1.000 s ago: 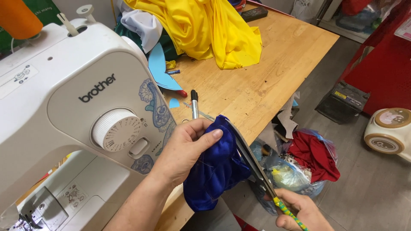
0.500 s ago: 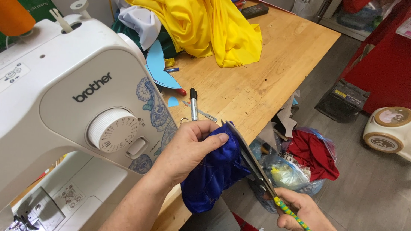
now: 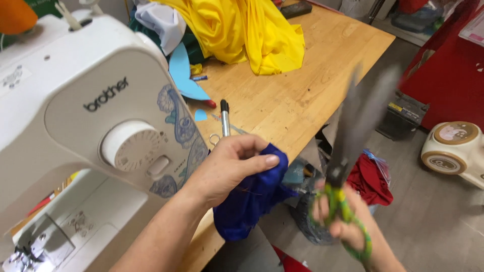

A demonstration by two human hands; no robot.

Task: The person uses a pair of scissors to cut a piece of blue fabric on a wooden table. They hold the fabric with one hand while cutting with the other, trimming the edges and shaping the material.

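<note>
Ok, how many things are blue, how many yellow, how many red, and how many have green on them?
Blue: 2, the cloth in the left hand and the paper shape
Yellow: 1, the big fabric
Red: 1, the cloth on the floor
Green: 1, the scissors handle in the right hand
Total: 5

Left hand (image 3: 229,168) clenched, its grip closed; right hand (image 3: 343,219) fisted, blurred.

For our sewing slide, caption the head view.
Left hand grips blue cloth beside a sewing machine; right hand holds scissors.
</note>
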